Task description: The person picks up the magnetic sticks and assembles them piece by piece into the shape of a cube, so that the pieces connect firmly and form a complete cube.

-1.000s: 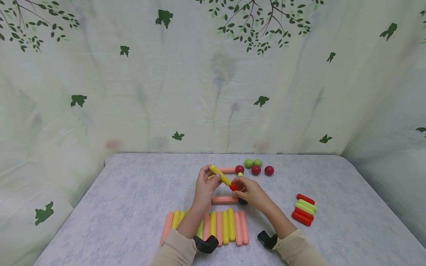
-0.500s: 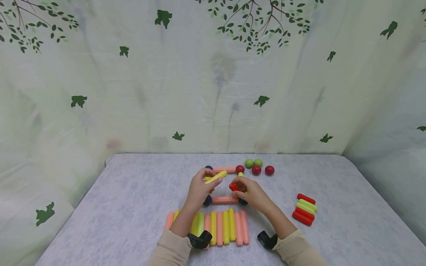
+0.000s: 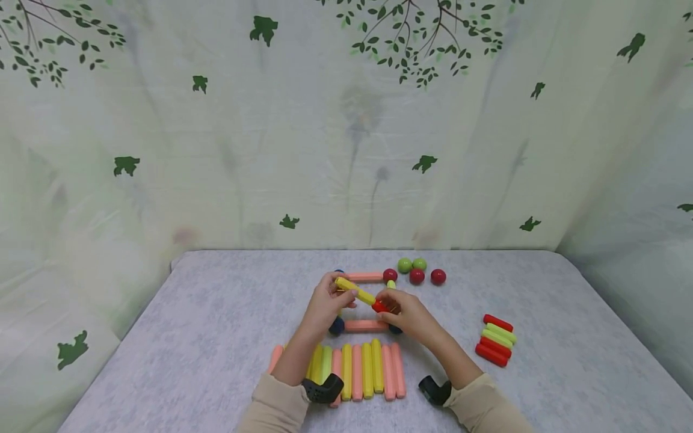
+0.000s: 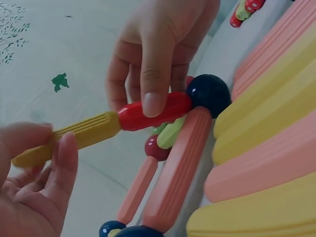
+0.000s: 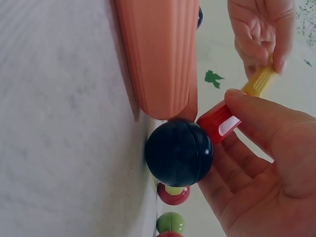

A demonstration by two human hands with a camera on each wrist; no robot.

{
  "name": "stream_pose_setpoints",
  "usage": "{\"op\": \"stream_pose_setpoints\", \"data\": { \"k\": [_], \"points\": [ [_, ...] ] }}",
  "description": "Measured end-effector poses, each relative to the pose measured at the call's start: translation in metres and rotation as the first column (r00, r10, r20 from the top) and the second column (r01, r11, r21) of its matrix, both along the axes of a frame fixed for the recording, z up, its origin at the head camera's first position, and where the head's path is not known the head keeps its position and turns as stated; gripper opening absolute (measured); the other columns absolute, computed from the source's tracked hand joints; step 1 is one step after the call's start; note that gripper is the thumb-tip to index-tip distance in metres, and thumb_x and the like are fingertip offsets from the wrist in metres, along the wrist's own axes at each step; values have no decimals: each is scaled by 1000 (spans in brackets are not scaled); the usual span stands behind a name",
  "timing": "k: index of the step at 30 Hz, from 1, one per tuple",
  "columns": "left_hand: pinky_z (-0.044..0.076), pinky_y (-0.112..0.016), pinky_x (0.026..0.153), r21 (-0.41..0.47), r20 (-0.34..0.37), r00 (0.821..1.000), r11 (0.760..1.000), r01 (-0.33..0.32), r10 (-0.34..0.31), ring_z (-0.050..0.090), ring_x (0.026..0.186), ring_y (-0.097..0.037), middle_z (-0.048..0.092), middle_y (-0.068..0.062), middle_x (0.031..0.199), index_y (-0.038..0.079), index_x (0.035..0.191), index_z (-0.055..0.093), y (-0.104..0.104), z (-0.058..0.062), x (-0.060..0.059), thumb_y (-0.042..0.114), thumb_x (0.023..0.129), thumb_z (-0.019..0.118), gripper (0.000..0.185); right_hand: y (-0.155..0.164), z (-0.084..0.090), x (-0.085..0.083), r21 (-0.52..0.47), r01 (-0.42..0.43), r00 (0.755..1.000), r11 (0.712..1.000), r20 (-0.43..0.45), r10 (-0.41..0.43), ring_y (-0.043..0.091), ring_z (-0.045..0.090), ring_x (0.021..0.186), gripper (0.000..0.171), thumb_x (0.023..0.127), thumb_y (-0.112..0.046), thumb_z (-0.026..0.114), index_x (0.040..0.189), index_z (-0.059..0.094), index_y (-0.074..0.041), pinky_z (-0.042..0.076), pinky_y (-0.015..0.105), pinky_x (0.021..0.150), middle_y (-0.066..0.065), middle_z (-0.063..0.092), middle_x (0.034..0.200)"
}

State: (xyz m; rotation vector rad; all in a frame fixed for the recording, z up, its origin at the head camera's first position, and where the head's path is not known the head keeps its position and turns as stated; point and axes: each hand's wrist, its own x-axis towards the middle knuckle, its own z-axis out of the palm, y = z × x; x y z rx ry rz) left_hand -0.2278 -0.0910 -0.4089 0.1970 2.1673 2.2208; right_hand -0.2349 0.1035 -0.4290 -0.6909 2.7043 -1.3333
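My left hand [image 3: 323, 305] pinches a yellow ribbed stick [image 4: 94, 129] between thumb and fingers. My right hand [image 3: 408, 314] grips a shorter red stick [image 4: 174, 105]. The two sticks lie end to end, apparently touching, in the left wrist view. Below the hands is a frame of sticks and balls. Its near side is a pink stick [image 3: 365, 326] between a navy ball [image 3: 337, 326] and another navy ball [image 5: 178, 153]. A second pink stick [image 3: 364, 277] joins a dark red ball [image 3: 390, 275] at the far side. Fingers partly hide the red stick.
A row of pink, yellow and green sticks [image 3: 357, 373] lies near me, partly behind my left forearm. Short red and green sticks [image 3: 495, 341] lie at the right. Loose dark red balls [image 3: 438, 277] and green balls [image 3: 419, 264] sit at the back of the table [image 3: 216, 313].
The yellow stick was lined up with the red one, swung away half a second ago, and is back against it now. My right hand has barely moved.
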Motion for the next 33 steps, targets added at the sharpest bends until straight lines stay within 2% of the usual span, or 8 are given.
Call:
{"op": "stream_pose_setpoints", "data": {
  "k": [4, 9, 14, 17, 20, 23, 26, 33],
  "points": [
    [49, -39, 76, 95, -27, 1000, 995, -10, 12, 57, 87, -37, 57, -19, 102, 4, 124, 35, 3, 0, -1, 9, 88, 58, 43, -2, 0, -1, 2, -1, 1000, 1000, 10, 1, 13, 56, 81, 27, 82, -10, 66, 107, 57, -12, 49, 30, 73, -3, 59, 91],
    [49, -40, 77, 90, -80, 996, 996, -22, 29, 56, 88, -39, 56, -19, 106, 7, 126, 35, 3, -2, -1, 10, 90, 55, 41, -6, 2, -4, -49, -1, 1000, 999, -8, 1, 16, 57, 85, 41, 84, -17, 64, 122, 50, -18, 50, 30, 71, 1, 57, 98],
    [45, -37, 82, -105, -168, 985, 992, -67, 49, 53, 97, -30, 52, -12, 117, 10, 127, 43, -4, -4, -4, 12, 91, 54, 38, -13, 4, -13, -66, -73, 993, 995, -99, 66, 17, 56, 88, 48, 85, -17, 62, 130, 45, -25, 49, 30, 72, 4, 57, 104],
    [43, -42, 83, -327, -168, 984, 939, -108, 55, 48, 103, -31, 47, -13, 123, 14, 132, 42, -9, -6, -6, 14, 90, 56, 45, -15, 2, -22, -41, -76, 990, 996, -119, 71, 16, 56, 87, 48, 85, -15, 62, 130, 46, -23, 48, 30, 73, 4, 59, 105],
    [42, -48, 83, -493, -97, 995, 866, -77, 34, 45, 107, -37, 37, -21, 128, 13, 137, 35, -14, -11, -8, 14, 87, 59, 56, -16, 0, -29, -12, -66, 993, 998, -98, 64, 16, 56, 85, 48, 86, -14, 62, 130, 46, -22, 48, 30, 72, 4, 58, 108],
    [41, -50, 83, -620, -20, 1000, 784, -13, 0, 45, 108, -38, 37, -26, 127, 9, 139, 31, -15, -17, -9, 17, 85, 62, 63, -17, -3, -35, 20, -66, 994, 998, -84, 67, 17, 57, 84, 45, 86, -12, 61, 129, 49, -20, 49, 30, 72, 5, 58, 111],
    [42, -46, 80, -687, 9, 1000, 726, 22, -22, 49, 102, -32, 46, -24, 120, 5, 138, 31, -16, -23, -9, 17, 83, 62, 64, -19, -7, -38, 54, -71, 994, 996, -79, 75, 16, 56, 82, 43, 86, -11, 61, 127, 51, -18, 48, 29, 70, 5, 59, 107],
    [42, -41, 76, -701, 29, 1000, 713, 15, 8, 49, 93, -24, 50, -19, 121, 2, 137, 33, -15, -26, -9, 11, 83, 58, 60, -24, -13, -43, 134, -48, 995, 990, -75, 58, 12, 51, 70, 43, 86, -14, 62, 127, 51, -18, 45, 25, 58, -1, 58, 89]
  ]
}}
